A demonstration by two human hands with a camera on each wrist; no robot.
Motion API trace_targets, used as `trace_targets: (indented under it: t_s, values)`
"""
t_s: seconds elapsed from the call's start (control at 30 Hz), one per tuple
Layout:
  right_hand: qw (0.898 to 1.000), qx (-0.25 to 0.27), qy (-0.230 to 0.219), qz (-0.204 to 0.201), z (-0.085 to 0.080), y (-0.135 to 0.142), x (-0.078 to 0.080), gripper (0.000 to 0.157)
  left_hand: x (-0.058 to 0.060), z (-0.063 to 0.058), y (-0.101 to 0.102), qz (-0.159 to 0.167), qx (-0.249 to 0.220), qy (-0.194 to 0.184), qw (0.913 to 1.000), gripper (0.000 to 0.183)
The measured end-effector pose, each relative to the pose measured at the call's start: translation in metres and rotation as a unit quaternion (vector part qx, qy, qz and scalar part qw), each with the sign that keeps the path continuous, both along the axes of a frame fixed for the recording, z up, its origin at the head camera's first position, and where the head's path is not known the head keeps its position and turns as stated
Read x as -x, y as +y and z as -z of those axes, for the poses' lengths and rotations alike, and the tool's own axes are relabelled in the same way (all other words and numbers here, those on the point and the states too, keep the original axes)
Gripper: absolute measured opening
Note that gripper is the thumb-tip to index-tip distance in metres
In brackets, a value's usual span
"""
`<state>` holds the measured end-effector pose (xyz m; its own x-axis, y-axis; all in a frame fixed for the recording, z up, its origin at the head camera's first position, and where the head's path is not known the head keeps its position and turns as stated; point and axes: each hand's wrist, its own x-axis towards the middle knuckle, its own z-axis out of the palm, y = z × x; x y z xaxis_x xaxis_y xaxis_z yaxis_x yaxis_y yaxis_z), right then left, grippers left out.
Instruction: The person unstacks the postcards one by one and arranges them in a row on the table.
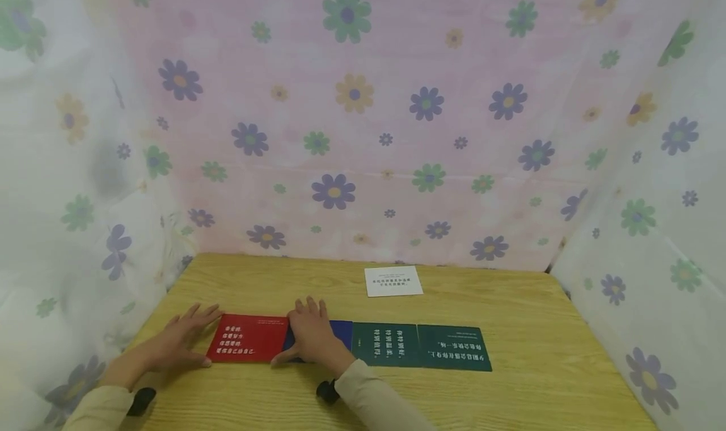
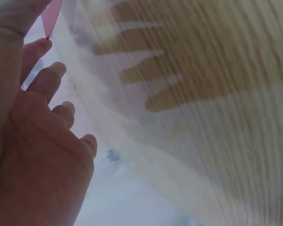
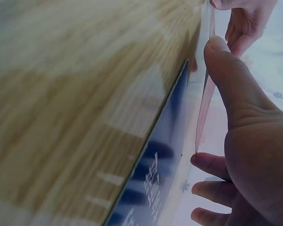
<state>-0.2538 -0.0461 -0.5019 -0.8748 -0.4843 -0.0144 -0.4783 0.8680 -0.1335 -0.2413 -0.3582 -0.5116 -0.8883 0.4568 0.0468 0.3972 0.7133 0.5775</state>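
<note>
A red card (image 1: 249,338) with white lettering lies between my two hands, at the left end of a row. My left hand (image 1: 170,343) holds its left side, thumb at the near corner and a fingertip at the far corner. The right hand (image 1: 314,333) spans its right side the same way; the right wrist view shows the card's thin edge (image 3: 203,110) between thumb and finger. Beneath the right hand lies a blue card (image 1: 343,333), partly hidden. Two dark green cards (image 1: 386,344) with white lettering continue the row to the right.
Behind the row, a white card (image 1: 394,281) with small dark print lies on the wood-grain table (image 1: 539,330). Flower-patterned sheets (image 1: 391,166) hang at the back and both sides. A black piece (image 1: 327,392) sits at each wrist.
</note>
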Motion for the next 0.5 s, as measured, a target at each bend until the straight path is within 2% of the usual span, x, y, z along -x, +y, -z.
trace_targets:
  t_s: [0.2,0.5]
  values:
    - [1.0,0.005,-0.007,0.008,0.0039,-0.0052,-0.0002,0.095,0.0015,0.0,-0.0061,0.009,-0.015,-0.007,0.9998,0.096]
    - [1.0,0.014,0.002,0.009,0.0102,-0.01,0.0032,0.094,0.0029,-0.0043,-0.0063,-0.012,0.009,-0.033,0.9994,0.094]
